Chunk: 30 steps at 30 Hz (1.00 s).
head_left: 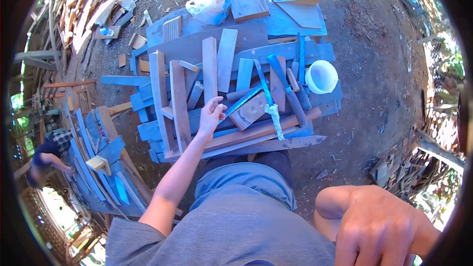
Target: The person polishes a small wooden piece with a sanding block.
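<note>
My left hand (212, 116) is over the front middle of the low work table (335, 93), its fingers curled at the near end of a blue marked ruler (244, 99). The ruler slants up to the right, beside a wooden block (250, 111) with a round mark. Right of it lies a long tool (263, 81) with a pale wrapped handle (274, 120). Close to the camera at the lower right is my right hand (379, 224), back up and fingers bent together. Its fingertips run out of view, so anything in them is hidden.
Upright-looking wooden pieces (209, 66) crowd the table. A white bucket (321, 76) stands at its right, a plastic bag (212, 6) at its back. Another person (49, 155) is at a second bench (116, 150) on the left. Scrap wood (81, 7) is heaped at the upper left.
</note>
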Each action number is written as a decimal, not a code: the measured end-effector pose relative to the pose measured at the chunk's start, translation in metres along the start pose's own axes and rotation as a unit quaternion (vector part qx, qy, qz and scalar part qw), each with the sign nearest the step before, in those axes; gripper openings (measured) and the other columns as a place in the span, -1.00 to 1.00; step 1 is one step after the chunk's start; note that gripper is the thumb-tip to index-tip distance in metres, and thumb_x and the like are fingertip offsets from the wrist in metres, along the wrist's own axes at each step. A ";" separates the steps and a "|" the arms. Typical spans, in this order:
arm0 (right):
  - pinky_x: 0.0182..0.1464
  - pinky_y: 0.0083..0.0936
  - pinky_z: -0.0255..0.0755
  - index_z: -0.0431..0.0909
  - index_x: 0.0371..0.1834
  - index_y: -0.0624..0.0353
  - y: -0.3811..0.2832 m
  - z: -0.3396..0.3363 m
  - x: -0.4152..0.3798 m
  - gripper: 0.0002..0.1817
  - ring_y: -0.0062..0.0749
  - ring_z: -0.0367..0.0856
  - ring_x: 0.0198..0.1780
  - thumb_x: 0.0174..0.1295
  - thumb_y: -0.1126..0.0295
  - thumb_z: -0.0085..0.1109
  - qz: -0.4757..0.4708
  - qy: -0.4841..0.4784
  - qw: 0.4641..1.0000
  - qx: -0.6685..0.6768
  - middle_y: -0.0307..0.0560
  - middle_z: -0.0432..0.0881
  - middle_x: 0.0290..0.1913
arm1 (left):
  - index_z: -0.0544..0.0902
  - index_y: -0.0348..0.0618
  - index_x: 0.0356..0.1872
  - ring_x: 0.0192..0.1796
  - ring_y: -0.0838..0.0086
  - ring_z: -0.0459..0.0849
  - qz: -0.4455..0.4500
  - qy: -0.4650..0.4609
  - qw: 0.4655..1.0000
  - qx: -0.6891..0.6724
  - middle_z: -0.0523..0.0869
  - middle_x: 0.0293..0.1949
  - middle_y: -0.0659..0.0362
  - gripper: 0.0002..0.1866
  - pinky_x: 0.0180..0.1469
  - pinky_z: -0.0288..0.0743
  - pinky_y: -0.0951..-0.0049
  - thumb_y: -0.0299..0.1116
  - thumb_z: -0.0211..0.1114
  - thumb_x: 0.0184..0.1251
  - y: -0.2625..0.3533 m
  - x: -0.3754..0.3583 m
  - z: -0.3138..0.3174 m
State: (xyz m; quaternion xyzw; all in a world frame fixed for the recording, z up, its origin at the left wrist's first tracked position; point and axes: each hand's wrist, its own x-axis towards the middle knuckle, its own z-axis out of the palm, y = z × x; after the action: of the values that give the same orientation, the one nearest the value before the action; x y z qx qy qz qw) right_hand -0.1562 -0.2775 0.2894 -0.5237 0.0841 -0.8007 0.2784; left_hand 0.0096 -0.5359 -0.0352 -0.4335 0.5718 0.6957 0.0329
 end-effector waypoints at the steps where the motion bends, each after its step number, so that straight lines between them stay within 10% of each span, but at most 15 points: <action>1: -0.69 -0.69 0.01 0.56 0.02 0.17 -0.004 0.001 -0.003 -0.77 -0.66 0.22 -0.74 0.33 0.54 0.08 -0.007 0.007 1.000 0.004 -0.19 0.38 -0.71 | 0.52 -0.13 0.23 -0.36 0.67 0.55 0.020 -0.003 1.000 0.022 0.68 -0.19 0.20 -0.64 -0.28 0.51 0.62 -0.40 0.18 0.44 0.002 0.002 0.002; 4: -0.68 -0.69 0.01 0.56 0.01 0.17 -0.001 -0.007 -0.010 -0.78 -0.66 0.23 -0.74 0.33 0.54 0.08 -0.006 0.003 0.999 0.034 -0.19 0.38 -0.71 | 0.50 -0.15 0.23 -0.31 0.55 0.54 0.042 0.016 0.996 0.076 0.64 -0.20 0.18 -0.59 -0.23 0.50 0.54 -0.39 0.23 0.39 0.006 0.013 0.006; 6: -0.68 -0.69 0.02 0.56 0.01 0.17 -0.028 -0.008 -0.034 -0.78 -0.65 0.23 -0.74 0.33 0.55 0.08 -0.002 -0.004 0.998 0.057 -0.18 0.39 -0.71 | 0.48 -0.15 0.26 -0.09 0.32 0.52 0.249 0.163 0.871 0.390 0.56 -0.09 0.07 -0.51 0.01 0.45 0.32 -0.36 0.30 0.31 0.007 0.018 0.007; 7: -0.68 -0.68 0.02 0.56 0.01 0.17 -0.010 -0.013 -0.024 -0.78 -0.65 0.23 -0.74 0.33 0.55 0.08 0.000 -0.005 0.998 0.070 -0.18 0.39 -0.71 | 0.35 -0.12 0.35 0.13 0.01 0.39 0.214 0.181 0.869 0.407 0.41 0.10 -0.07 -0.34 0.18 0.32 0.08 -0.30 0.38 0.22 0.007 0.023 0.006; 12: -0.68 -0.68 0.02 0.56 0.00 0.18 -0.009 -0.025 -0.018 -0.78 -0.64 0.24 -0.74 0.32 0.56 0.07 0.017 0.002 0.995 0.098 -0.16 0.39 -0.70 | 0.15 -0.25 0.44 0.22 -0.02 0.32 0.149 0.267 0.831 0.466 0.27 0.20 -0.11 -0.12 0.25 0.31 0.11 -0.22 0.43 0.17 -0.014 0.046 0.003; 15: -0.68 -0.68 0.03 0.56 0.00 0.18 0.015 -0.035 -0.007 -0.78 -0.64 0.24 -0.74 0.32 0.56 0.07 0.016 0.011 0.994 0.109 -0.16 0.39 -0.70 | 0.14 -0.24 0.44 0.21 -0.06 0.32 0.141 0.199 0.893 0.379 0.26 0.20 -0.11 -0.09 0.28 0.29 0.07 -0.26 0.47 0.13 -0.029 0.050 -0.007; 19: -0.68 -0.68 0.03 0.56 -0.01 0.18 -0.042 -0.030 -0.043 -0.78 -0.64 0.25 -0.73 0.32 0.57 0.06 0.023 0.005 0.990 0.139 -0.15 0.40 -0.69 | 0.13 -0.26 0.47 -0.10 0.36 0.60 0.217 0.176 0.917 0.285 0.55 0.05 0.02 -0.12 -0.24 0.57 0.46 -0.40 0.40 0.14 -0.051 0.065 -0.025; 22: -0.68 -0.68 0.03 0.56 -0.01 0.18 -0.005 -0.033 -0.017 -0.78 -0.63 0.25 -0.73 0.32 0.58 0.06 0.036 -0.008 0.987 0.159 -0.14 0.40 -0.69 | 0.30 -0.24 0.34 -0.34 0.60 0.46 0.015 0.055 0.997 -0.058 0.55 -0.18 0.16 -0.37 -0.48 0.34 0.59 -0.36 0.30 0.26 0.020 0.025 -0.014; 30: -0.68 -0.67 0.04 0.56 -0.02 0.19 0.018 -0.014 -0.002 -0.79 -0.62 0.26 -0.73 0.31 0.60 0.05 0.060 -0.018 0.981 0.182 -0.12 0.41 -0.68 | 0.36 -0.27 0.05 -0.43 0.55 0.41 -0.103 -0.143 0.849 -0.498 0.50 -0.16 0.08 -0.59 -0.52 0.30 0.57 -0.16 0.15 0.38 0.045 -0.020 -0.033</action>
State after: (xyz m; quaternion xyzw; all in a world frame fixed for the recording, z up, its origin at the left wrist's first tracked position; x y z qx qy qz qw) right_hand -0.1618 -0.2936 0.2736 -0.4728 -0.0369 -0.7749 0.4178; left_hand 0.0164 -0.5699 0.0135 -0.3443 0.0899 0.9339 -0.0341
